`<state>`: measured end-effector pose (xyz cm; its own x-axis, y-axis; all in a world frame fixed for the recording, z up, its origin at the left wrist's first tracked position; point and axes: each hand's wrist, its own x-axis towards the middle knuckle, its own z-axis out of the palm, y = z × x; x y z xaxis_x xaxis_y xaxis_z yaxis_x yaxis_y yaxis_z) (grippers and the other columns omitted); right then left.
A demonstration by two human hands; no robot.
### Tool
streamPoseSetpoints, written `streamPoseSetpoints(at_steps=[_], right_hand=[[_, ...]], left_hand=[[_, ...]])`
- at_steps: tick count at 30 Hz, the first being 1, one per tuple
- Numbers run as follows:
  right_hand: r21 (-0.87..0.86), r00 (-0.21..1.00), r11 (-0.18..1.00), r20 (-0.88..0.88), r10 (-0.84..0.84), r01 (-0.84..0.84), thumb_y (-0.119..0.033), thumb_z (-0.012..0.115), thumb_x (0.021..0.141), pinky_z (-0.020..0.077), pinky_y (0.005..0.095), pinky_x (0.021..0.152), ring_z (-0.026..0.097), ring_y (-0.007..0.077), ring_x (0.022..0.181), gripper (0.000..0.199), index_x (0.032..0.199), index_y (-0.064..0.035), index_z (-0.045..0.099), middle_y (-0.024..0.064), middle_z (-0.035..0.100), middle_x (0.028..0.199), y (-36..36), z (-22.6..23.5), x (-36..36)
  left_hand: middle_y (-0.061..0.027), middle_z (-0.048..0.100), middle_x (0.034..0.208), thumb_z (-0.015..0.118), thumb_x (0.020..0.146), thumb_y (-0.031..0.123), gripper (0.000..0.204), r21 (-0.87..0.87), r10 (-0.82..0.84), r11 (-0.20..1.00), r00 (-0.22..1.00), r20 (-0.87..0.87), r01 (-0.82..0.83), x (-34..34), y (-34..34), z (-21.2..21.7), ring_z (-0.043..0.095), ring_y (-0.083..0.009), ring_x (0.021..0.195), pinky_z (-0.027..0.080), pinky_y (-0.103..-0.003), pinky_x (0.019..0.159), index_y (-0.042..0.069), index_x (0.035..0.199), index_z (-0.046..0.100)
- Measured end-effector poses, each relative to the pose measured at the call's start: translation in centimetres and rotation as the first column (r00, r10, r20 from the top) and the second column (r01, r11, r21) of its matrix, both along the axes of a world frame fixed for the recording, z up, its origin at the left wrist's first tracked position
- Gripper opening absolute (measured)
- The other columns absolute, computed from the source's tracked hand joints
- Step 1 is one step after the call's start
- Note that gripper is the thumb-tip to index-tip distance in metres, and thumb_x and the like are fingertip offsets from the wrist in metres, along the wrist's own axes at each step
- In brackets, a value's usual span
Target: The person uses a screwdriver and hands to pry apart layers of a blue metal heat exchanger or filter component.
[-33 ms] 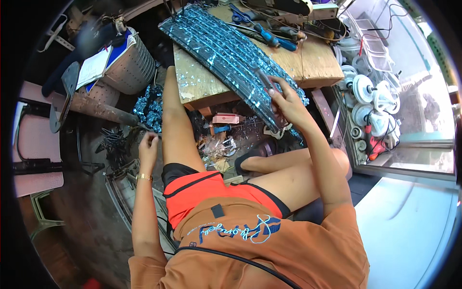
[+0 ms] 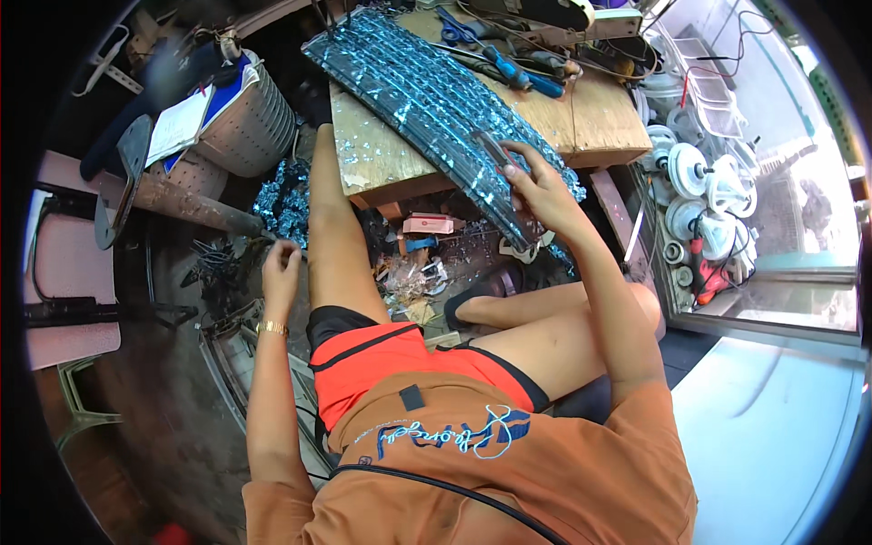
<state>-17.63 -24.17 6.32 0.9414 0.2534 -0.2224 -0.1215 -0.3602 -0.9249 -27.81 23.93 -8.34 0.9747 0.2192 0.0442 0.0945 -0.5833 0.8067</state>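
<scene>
A long dark slatted panel (image 2: 427, 91) flecked with blue scraps lies aslant across a wooden table (image 2: 599, 118), its near end hanging over the edge. My right hand (image 2: 536, 186) rests on that near end and grips a small dark flat tool (image 2: 490, 148) pressed against the slats. My left hand (image 2: 280, 263) hangs low at the left beside my bare left leg, wearing a gold bracelet, with its fingers pinched together. Whether they hold anything is too small to tell. A heap of blue scraps (image 2: 283, 200) lies on the floor just beyond it.
Screwdrivers and scissors (image 2: 509, 64) lie at the table's back. White fan parts (image 2: 699, 182) are piled to the right. A ribbed grey basket (image 2: 245, 118) with papers and a rusty pipe (image 2: 182, 204) stand at the left. Small litter (image 2: 418, 263) covers the floor under the table.
</scene>
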Motion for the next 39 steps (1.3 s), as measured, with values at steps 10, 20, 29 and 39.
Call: streamPoseSetpoints(at_steps=[10,20,29,39], right_hand=[[-0.75,0.897,0.655,0.349,0.272,0.094,-0.02,0.055,0.102,0.0532,0.0583,0.074,0.071,0.0468,0.085,0.025,0.121,-0.005,0.057,0.0231,0.073,0.089,7.9,-0.8,6.3],[-0.853,0.92,0.506,0.293,0.261,0.129,-0.028,0.057,0.105,0.0535,0.0575,0.064,0.071,0.0445,0.073,0.022,0.112,-0.0069,0.058,0.0206,0.071,0.075,7.9,-1.5,6.7],[-0.857,0.885,0.491,0.341,0.315,0.155,-0.021,0.054,0.104,0.0556,0.0543,0.058,0.072,0.0404,0.066,0.017,0.108,-0.0065,0.061,0.0202,0.07,0.069,8.3,-2.2,6.2],[-0.886,0.907,0.447,0.282,0.313,0.122,-0.014,0.057,0.096,0.0599,0.0501,0.06,0.076,0.0375,0.07,0.012,0.104,-0.0071,0.063,0.0196,0.074,0.075,8.6,-2.5,5.6]], left_hand=[[-0.0111,0.07,0.119,0.072,0.092,0.019,0.023,0.484,-0.478,0.853,0.661,0.578,0.194,25.2,-11.4,12.8,0.066,-0.0366,0.113,0.051,-0.044,0.099,0.009,0.112,0.072],[-0.0027,0.049,0.163,0.058,0.102,0.055,0.06,0.717,-0.503,0.676,0.818,0.281,0.17,35.1,-19.7,6.4,0.037,-0.0284,0.156,0.026,-0.064,0.123,0.022,0.152,0.054],[-0.0007,0.053,0.16,0.061,0.099,0.058,0.06,0.703,-0.481,0.708,0.779,0.403,0.073,36.2,-19.1,5.2,0.043,-0.0276,0.152,0.029,-0.064,0.121,0.023,0.148,0.059],[-0.0109,0.049,0.159,0.074,0.087,0.056,0.077,0.593,-0.514,0.727,0.847,0.137,0.345,33.1,-20.6,9.3,0.04,-0.0331,0.151,0.027,-0.056,0.123,0.014,0.149,0.056]])
